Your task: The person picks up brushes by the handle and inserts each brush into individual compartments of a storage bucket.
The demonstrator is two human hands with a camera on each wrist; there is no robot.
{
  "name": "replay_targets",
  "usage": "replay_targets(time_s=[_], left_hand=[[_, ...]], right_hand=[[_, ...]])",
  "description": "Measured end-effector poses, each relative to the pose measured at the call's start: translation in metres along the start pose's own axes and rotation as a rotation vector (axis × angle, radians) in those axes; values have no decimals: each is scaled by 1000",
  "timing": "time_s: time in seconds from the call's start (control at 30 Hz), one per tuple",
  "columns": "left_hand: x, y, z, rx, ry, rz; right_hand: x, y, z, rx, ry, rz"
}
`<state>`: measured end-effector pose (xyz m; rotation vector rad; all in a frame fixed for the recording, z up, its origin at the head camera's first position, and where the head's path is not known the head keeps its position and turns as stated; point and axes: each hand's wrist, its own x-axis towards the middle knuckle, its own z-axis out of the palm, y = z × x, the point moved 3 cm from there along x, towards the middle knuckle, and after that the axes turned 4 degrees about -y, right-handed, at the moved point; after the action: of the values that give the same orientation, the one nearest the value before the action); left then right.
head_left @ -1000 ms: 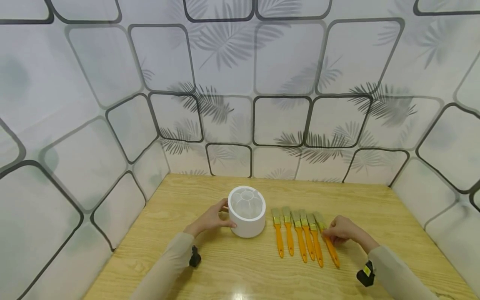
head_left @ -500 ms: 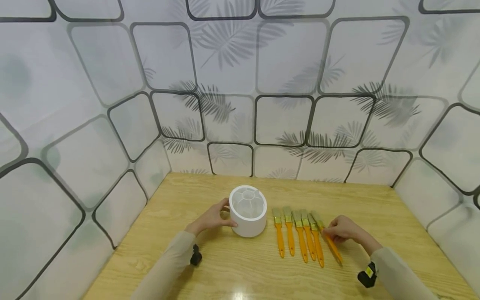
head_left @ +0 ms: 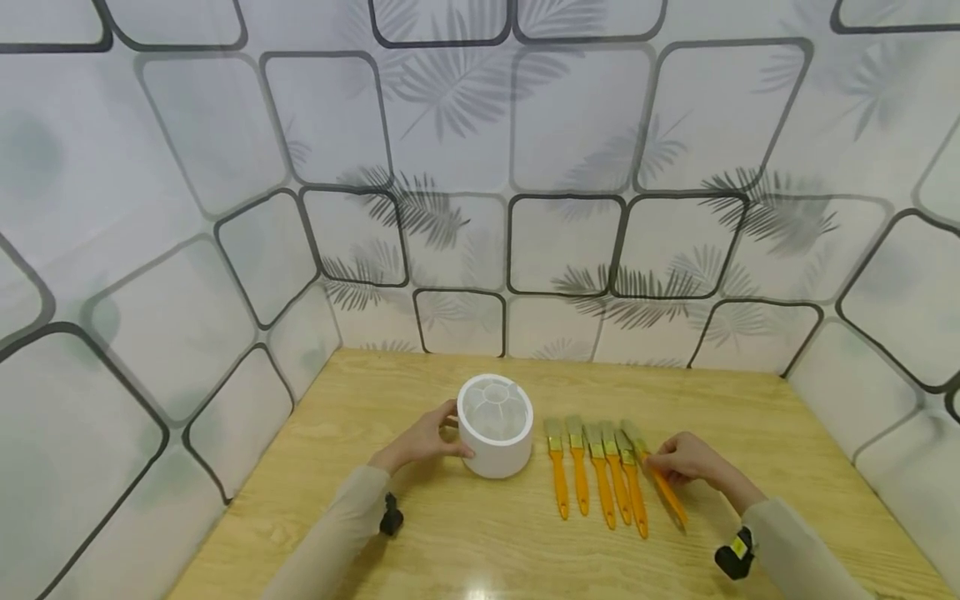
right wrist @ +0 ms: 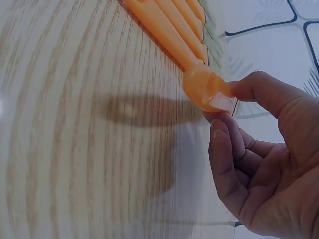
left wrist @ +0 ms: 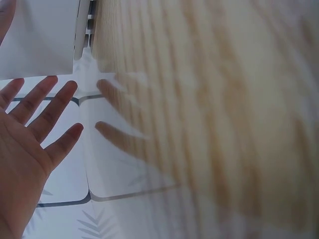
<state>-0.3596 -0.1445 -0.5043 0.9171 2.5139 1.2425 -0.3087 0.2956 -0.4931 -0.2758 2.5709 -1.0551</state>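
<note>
A white round holder (head_left: 498, 454) with clear divided compartments stands upright on the table. My left hand (head_left: 426, 437) holds its left side, the thumb in front and the fingers behind. In the left wrist view, spread fingertips of that hand (left wrist: 37, 124) are right at the holder's wall (left wrist: 40, 42). My right hand (head_left: 686, 461) pinches the orange handle (head_left: 667, 496) of the rightmost paintbrush between thumb and fingers. In the right wrist view, the handle's end (right wrist: 199, 84) is tipped up over its shadow, with the other fingers curled below it.
Several more orange-handled paintbrushes (head_left: 602, 483) lie in a row between the holder and my right hand, bristles pointing away. The wood-grain table (head_left: 480, 533) meets patterned white walls (head_left: 465, 250) at its back and sides.
The handle end of the rightmost paintbrush has tipped up and shifted slightly right in my right hand. My left hand and the holder have stayed in place.
</note>
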Motion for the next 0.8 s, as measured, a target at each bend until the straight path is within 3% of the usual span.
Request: replay_targets(time_s=[0.8], left_hand=[[-1,0,2,-7,13,4]], right_hand=[[3,-5,3,67,43,-23]])
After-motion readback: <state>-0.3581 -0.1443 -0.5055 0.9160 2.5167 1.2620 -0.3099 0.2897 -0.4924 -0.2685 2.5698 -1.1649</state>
